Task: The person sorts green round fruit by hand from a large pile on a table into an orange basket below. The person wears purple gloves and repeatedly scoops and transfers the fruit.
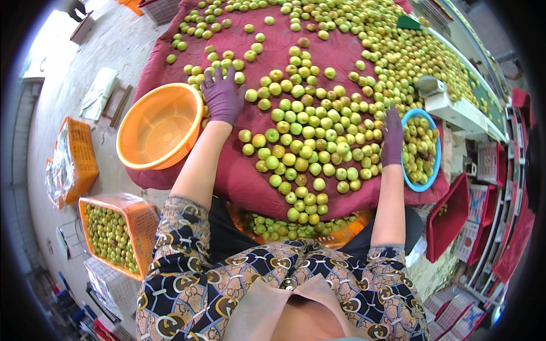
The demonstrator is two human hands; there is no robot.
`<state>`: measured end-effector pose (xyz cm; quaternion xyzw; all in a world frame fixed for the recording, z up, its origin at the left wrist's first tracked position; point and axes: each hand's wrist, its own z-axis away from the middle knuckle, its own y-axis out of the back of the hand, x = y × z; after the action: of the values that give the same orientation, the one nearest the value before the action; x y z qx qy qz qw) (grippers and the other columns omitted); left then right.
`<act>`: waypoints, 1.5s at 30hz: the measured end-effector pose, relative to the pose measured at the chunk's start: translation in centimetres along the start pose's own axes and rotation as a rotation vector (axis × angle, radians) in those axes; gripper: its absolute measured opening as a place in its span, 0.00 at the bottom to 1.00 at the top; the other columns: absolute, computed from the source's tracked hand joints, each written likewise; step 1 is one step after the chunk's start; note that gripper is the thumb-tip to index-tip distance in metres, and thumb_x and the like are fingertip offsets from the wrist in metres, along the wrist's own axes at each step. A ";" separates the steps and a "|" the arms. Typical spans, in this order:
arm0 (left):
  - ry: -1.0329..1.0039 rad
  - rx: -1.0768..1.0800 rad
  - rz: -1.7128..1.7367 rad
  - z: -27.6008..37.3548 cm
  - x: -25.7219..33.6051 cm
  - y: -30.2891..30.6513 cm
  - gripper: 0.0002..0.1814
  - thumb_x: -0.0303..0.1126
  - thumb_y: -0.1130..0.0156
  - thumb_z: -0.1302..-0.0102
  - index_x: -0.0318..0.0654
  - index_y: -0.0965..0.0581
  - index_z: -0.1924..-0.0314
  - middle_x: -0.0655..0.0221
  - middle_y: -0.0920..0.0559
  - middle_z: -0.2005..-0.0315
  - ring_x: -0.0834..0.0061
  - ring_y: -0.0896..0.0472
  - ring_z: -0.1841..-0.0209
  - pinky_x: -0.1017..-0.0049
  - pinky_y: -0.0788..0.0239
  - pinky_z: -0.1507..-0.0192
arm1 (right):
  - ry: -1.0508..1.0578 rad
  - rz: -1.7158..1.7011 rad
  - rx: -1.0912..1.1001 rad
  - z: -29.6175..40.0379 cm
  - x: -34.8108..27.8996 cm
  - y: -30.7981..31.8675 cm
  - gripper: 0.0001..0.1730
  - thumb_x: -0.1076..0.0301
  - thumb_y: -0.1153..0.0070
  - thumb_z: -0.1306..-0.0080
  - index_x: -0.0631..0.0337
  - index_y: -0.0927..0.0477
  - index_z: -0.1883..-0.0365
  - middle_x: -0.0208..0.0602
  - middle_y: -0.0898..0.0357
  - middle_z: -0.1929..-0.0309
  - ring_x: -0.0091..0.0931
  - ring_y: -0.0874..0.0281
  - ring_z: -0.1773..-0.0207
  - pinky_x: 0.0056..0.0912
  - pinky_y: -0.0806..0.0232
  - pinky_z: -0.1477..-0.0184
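Round yellow-green fruits [318, 123], which look like jujubes, lie loose on a dark red cloth [251, 183] in front of me. My left hand [224, 96], in a purple glove, is spread over several fruits at the cloth's left side. Right beside it stands an orange plastic basket [158, 123] with no fruit visible inside. My right hand [393, 138], gloved alike, is stretched out between the fruit and a blue basin [439, 157] heaped with browner fruits. Its fingers are slightly apart, and I see nothing gripped in either hand.
Between my legs, an orange crate [345, 236] holds more fruit below the cloth's edge. A plastic-lined crate of fruit [113, 238] stands at left. A white-sided conveyor [465, 113] borders the far-right fruit pile. Red crates [448, 217] stand at right.
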<state>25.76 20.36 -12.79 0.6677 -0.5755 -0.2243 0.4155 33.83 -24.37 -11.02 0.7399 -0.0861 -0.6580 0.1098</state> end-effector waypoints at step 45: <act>-0.174 -0.526 0.191 2.9 5.3 -1.3 0.41 0.71 0.38 0.41 0.67 0.29 0.29 0.65 0.25 0.33 0.48 0.29 0.32 0.55 0.40 0.28 | 0.191 0.892 -0.333 6.5 3.0 2.8 0.34 0.39 0.46 0.31 0.43 0.26 0.30 0.42 0.22 0.38 0.42 0.23 0.36 0.44 0.32 0.36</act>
<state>25.50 14.39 -14.53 0.4583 -0.5913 -0.3822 0.5425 27.82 -28.21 -13.78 0.6603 -0.2780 -0.4806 0.5057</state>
